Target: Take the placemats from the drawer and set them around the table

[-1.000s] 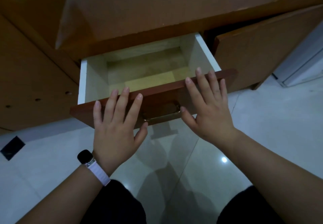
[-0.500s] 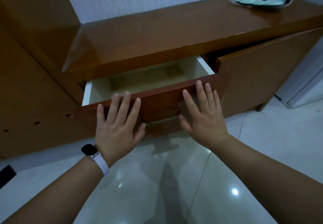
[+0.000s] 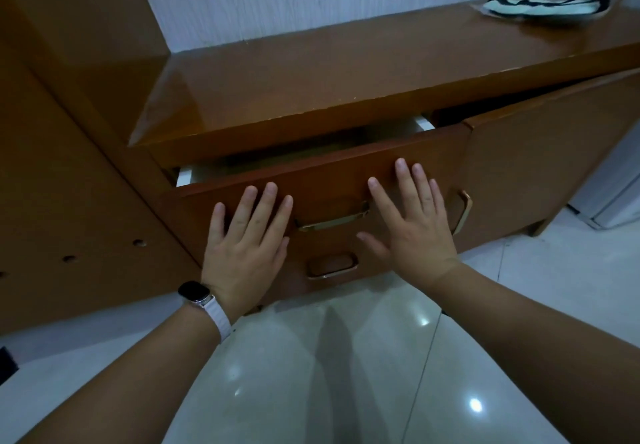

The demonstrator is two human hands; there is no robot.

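Note:
The wooden drawer (image 3: pixel 332 175) of a brown sideboard stands only a narrow gap out, its white sides just showing. My left hand (image 3: pixel 246 248) lies flat, fingers spread, on the drawer front left of the brass handle (image 3: pixel 332 220). My right hand (image 3: pixel 412 225) lies flat the same way to the right of the handle. Neither hand holds anything. What is inside the drawer is hidden. A folded pale and dark cloth, perhaps the placemats (image 3: pixel 543 7), lies on the sideboard top at the far right.
A second drawer handle (image 3: pixel 332 265) sits below. To the right a cabinet door (image 3: pixel 540 166) stands slightly ajar with a brass handle (image 3: pixel 463 211). A tall wooden panel (image 3: pixel 69 166) is at the left. Glossy white floor tiles (image 3: pixel 346 374) lie under my arms.
The drawer has slid from wide open to nearly closed under both flat hands. The view has lifted, bringing the sideboard top and the cloth into sight.

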